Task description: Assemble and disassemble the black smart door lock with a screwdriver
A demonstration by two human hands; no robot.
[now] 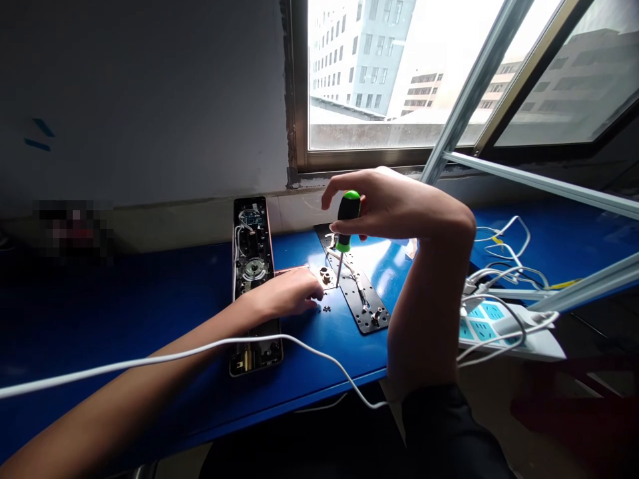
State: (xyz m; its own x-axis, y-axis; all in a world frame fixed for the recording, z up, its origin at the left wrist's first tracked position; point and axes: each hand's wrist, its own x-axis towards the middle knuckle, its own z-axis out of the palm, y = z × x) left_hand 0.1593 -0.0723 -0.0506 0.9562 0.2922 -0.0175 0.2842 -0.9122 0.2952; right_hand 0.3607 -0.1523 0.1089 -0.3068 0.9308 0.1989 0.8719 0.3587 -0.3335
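Observation:
My right hand (372,203) grips a screwdriver (348,219) with a black and green handle, held upright. Its shaft points down to the edge of a small shiny plate (327,278) bearing a round metal part. Beside that plate is my left hand (297,291), fingers curled down towards the table; whatever they pinch is hidden. Several small dark screws (327,309) lie just in front of it. Under my left forearm sits a long black open housing (254,249) with wires, a round part and a circuit board. A black perforated plate (357,283) lies to the right.
A white cable (200,347) crosses over my left forearm and hangs past the edge of the blue table (200,399). At the right, a white power strip (492,322) holds tangled cords near a metal frame (544,179). A window stands behind.

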